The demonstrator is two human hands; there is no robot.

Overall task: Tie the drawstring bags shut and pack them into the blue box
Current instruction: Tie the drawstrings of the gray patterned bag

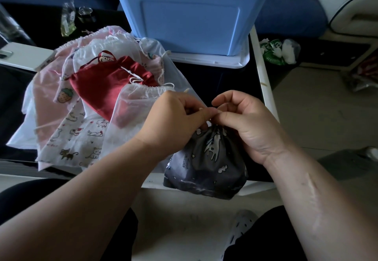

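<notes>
A dark grey drawstring bag [206,166] with white cartoon prints sits at the table's front edge, its mouth gathered. My left hand [173,121] and my right hand [245,123] meet just above that mouth, each pinching the bag's thin white drawstring between thumb and finger. The blue box [192,13] stands open at the back of the table on its white lid [210,60]. To the left lies a pile of other bags: a red satin one [106,88], a sheer white one [131,109], a cat-print one [77,142] and a pink one [47,97].
A white slab-like object [24,58] rests at the far left. Small plastic packets [68,21] and a dark jar [86,14] stand behind the pile. Right of the table's white edge [266,84] lie crumpled wrappers [280,50]. My knees and a white shoe [241,230] are below.
</notes>
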